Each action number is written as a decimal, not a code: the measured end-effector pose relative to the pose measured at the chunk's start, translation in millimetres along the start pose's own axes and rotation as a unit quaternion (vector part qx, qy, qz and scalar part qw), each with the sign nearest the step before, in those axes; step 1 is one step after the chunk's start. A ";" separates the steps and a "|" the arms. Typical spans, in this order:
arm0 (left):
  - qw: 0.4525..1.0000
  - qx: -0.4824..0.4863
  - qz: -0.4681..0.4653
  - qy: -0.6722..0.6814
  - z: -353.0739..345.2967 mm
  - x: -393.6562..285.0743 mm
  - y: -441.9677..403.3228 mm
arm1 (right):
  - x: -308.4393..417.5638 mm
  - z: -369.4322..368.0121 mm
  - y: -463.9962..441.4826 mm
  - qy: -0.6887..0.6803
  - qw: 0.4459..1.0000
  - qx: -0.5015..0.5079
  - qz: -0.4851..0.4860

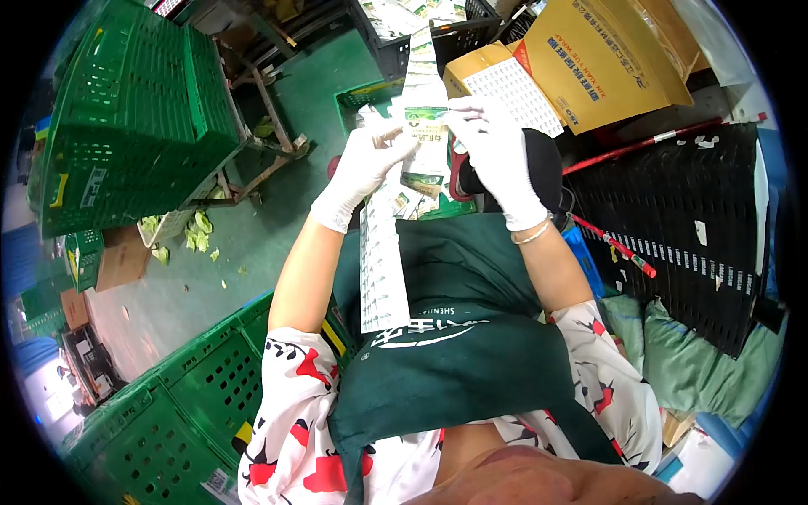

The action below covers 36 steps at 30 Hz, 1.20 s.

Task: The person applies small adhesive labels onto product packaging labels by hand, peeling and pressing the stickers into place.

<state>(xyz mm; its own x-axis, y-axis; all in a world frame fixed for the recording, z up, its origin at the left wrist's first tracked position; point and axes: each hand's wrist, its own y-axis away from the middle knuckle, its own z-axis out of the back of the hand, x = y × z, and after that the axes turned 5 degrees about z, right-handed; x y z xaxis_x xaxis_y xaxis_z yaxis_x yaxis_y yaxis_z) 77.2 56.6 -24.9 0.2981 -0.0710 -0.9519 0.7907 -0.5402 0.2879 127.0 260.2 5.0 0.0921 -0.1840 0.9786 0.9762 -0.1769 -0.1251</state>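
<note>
A long strip of green and white printed labels [427,126] runs between my gloved hands and up toward a black crate. My left hand [366,164], in a white glove, has its fingers bent around a sheet of small printed stickers [383,278], which hangs down over the dark green apron [471,295]. My right hand [495,147], also gloved in white, pinches the right edge of the label strip. Below the hands, more labelled packets [412,200] lie in a green crate [358,99].
Stacked green crates [135,126] stand at the left, with another green crate [181,404] at lower left. A black crate [387,55] holds packets ahead. At the right are an open cardboard box [581,63], black crates [682,227] and a red pole [619,248].
</note>
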 end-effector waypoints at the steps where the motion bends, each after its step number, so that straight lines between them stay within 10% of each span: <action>1: 1.000 0.004 0.005 -0.020 -1.6 -2.0 0.7 | 1.1 -6.4 -0.8 0.036 0.998 -0.018 0.040; 8: 1.000 0.009 -0.001 -0.027 0.2 -4.4 6.9 | -9.2 -8.5 -9.2 0.231 0.970 -0.059 0.050; 14: 0.991 -0.041 0.019 0.122 2.3 -9.6 1.3 | 21.9 11.2 6.5 -0.036 0.957 0.270 -0.098; 20: 0.997 -0.025 -0.048 0.058 -0.6 1.8 -6.3 | 4.0 15.2 2.8 -0.026 0.999 0.024 -0.003; 29: 0.999 0.007 -0.024 -0.020 -5.9 -0.4 -0.5 | 3.3 -18.9 -5.8 0.246 0.960 -0.048 0.125; 36: 0.992 0.019 0.023 0.124 1.0 -7.8 5.7 | 6.6 9.8 -9.7 -0.020 0.980 0.191 -0.055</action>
<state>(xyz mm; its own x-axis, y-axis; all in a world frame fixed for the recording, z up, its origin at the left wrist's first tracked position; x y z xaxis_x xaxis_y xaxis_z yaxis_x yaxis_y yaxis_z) 78.9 53.3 -15.9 0.4599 0.1100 -0.8811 0.7540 -0.5724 0.3222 120.0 270.2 14.3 -0.0176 -0.1444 0.9894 0.9821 0.1829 0.0442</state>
